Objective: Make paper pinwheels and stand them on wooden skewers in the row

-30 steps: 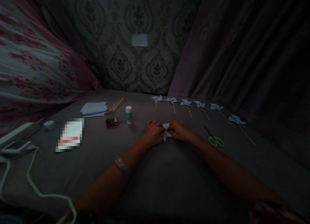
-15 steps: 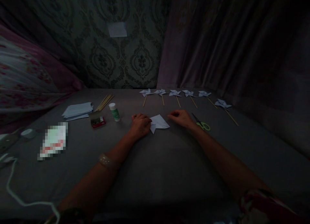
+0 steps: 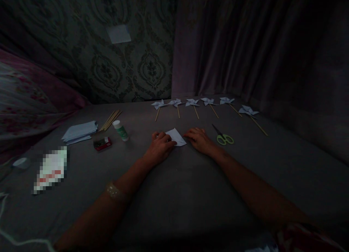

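Holding a folded paper (image 3: 177, 138) on the grey cloth (image 3: 174, 197) between both hands; covering its left part with the left hand (image 3: 159, 147), curling those fingers close together over it. Poising the right hand (image 3: 200, 140) at the paper's right-hand corner, bunching those fingers together, but not being able to tell whether touching or pinching it. Seeing six pinwheels (image 3: 192, 102) on sticks in a row across the far side and toward the right, judging these as finished. Judging the piece in hand as only partly made, showing creases and a pointed corner but no stick. Counting as apparently unused a stack of white sheets (image 3: 80, 132) and a bundle of loose sticks (image 3: 111, 120) over at the left. Also noticing a small red box (image 3: 102, 144) beside a white-capped bottle (image 3: 120, 131), and seeing green-handled scissors (image 3: 225, 139) near the right hand
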Available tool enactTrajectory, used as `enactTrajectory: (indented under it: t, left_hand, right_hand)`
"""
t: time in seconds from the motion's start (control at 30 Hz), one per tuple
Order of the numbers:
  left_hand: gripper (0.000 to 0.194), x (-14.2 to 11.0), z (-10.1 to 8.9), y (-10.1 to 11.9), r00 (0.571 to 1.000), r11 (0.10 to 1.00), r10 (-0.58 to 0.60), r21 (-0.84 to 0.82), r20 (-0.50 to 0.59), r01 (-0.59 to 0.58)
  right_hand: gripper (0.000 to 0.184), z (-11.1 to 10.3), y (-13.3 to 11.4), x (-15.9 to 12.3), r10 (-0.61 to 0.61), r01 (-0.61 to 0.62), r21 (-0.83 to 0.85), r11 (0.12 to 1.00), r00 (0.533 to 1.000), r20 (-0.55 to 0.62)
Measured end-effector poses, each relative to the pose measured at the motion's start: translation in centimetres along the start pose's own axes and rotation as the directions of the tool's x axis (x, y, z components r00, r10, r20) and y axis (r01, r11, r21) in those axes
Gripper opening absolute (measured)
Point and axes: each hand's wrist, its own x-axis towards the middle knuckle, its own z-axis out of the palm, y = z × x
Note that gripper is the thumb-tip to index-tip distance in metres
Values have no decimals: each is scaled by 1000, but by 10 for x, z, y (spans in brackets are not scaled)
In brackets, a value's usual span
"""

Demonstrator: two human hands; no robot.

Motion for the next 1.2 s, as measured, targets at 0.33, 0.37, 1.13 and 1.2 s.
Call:
enactTrajectory:
  t: [0.33,0.37,1.13,1.2]
  left_hand:
    - [24,-4,2,-9,999,999,14,50,-46,-12]
    - [24,-4,2,-10,998,999,8,47,-56,-5]
    - [22,-6,-1,-9,995,994,82,80,-49,-78]
    - [22,-7,1,-10,996,995,73,64,-52,-70]
  right_hand:
    - [23,3,1,0,-207,207,-4,978,978,-13]
    - [22,3,0,0,-213,213,-4,977,977,-9]
    - [15,9,-21,0,-206,206,5,979,979,0]
    - [16,8,-22,-1,-193,193,8,981,981,4]
